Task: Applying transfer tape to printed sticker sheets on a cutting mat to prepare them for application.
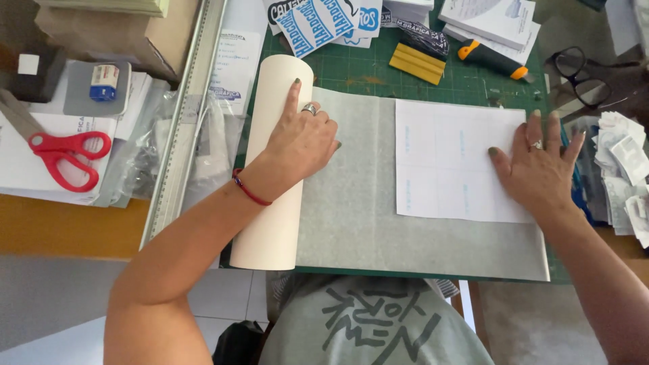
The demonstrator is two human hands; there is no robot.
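A wooden counter (61,226) carries a green cutting mat (378,74). On the mat lies a big grey see-through sheet (351,203), rolled out flat from a cream roll (277,169) at its left end. A white printed paper (446,162) lies on top of the right part of the sheet. The left hand (301,138) rests on the roll where the sheet comes off it; its pointer finger sticks out straight along the roll and the other fingers are curled in, holding nothing. The right hand (537,165) lies flat with fingers spread wide, pressing down on the right edge of the white paper. It holds nothing either. A long metal ruler (182,122) lies slanted just left of the roll. Red scissors (67,157) lie on white papers farther left, well apart from the hands. At the top of the mat are blue and white stickers (324,20), a yellow squeegee (417,63) and an orange and black knife (492,58). Black glasses (574,74) sit at the top right, and small paper scraps (625,169) are piled by the right edge.
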